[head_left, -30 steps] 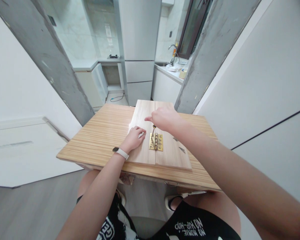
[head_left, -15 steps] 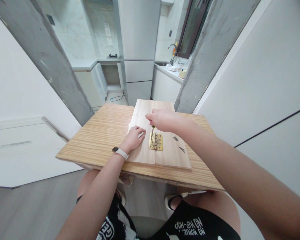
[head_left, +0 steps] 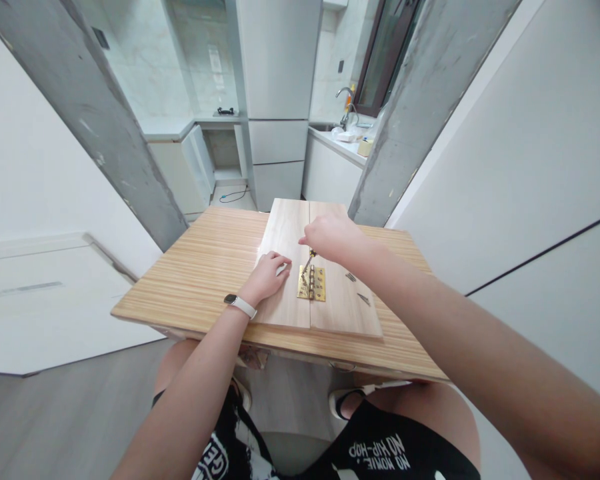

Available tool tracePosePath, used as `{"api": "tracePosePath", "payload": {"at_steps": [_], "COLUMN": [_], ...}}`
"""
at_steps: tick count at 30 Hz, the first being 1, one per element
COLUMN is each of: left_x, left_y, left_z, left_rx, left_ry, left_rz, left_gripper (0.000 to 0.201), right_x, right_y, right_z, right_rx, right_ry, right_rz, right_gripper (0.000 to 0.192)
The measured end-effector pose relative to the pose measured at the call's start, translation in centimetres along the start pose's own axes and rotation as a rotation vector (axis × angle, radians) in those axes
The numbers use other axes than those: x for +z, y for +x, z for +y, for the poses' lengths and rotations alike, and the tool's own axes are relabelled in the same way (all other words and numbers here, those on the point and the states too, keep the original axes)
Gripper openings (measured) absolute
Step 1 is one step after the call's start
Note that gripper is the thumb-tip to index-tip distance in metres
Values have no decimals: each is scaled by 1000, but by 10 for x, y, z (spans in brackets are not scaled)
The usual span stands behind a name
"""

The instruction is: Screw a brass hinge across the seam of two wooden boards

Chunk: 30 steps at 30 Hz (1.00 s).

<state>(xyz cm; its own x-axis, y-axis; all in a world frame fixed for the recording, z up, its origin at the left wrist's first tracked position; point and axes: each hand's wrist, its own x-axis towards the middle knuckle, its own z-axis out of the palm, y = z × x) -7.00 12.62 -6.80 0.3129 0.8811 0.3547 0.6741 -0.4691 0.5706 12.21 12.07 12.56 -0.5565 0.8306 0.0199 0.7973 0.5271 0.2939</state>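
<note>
My right hand (head_left: 326, 235) is closed around the handle of a screwdriver (head_left: 308, 260), whose shaft slants down to the left leaf of a brass hinge (head_left: 319, 284). The hinge lies across the seam between two pale wooden boards, the left board (head_left: 284, 227) and the right board (head_left: 347, 313). Resting on the left board, my left hand (head_left: 270, 275) has its fingers loosely spread and holds nothing. Loose screws (head_left: 351, 277) lie on the right board, with more screws (head_left: 363, 299) nearer me. The screwdriver's grip is mostly hidden by my fingers.
Both boards sit on a wood-grain table (head_left: 180, 280), their far ends near its back edge. Beyond it stand a tall fridge (head_left: 279, 140), a counter with a sink (head_left: 323, 127) and a faucet (head_left: 345, 107). Grey pillars flank both sides.
My right hand has shifted slightly right and turned, and the screwdriver now leans more to the right. My left hand stays in place.
</note>
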Motion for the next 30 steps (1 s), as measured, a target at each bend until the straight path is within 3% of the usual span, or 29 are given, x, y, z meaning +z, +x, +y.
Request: {"api": "tracePosePath", "payload": {"at_steps": [6, 10, 13, 15, 19, 25, 30], "left_x": [0, 0, 0, 0, 1, 3, 1], "left_y": [0, 1, 1, 1, 0, -1, 0], "left_z": [0, -2, -2, -2, 0, 3, 5], "left_rx": [-3, 0, 1, 3, 4, 5, 1], "left_ry": [8, 5, 3, 1, 1, -1, -1], "left_rz": [-10, -10, -5, -3, 1, 8, 3], "left_gripper": [26, 26, 25, 25, 25, 25, 26], "right_x": [2, 1, 3, 7, 23, 50, 49], "right_y": [4, 3, 5, 6, 1, -7, 1], "right_z": [2, -1, -2, -3, -5, -23, -47], "right_rx": [-31, -121, -169, -154, 46, 228, 516], "right_ry": [57, 101, 191, 288, 521, 1095, 1419], "right_rz": [-28, -19, 5, 66, 248, 464, 559], "right_gripper": [34, 17, 5, 9, 34, 12, 11]}}
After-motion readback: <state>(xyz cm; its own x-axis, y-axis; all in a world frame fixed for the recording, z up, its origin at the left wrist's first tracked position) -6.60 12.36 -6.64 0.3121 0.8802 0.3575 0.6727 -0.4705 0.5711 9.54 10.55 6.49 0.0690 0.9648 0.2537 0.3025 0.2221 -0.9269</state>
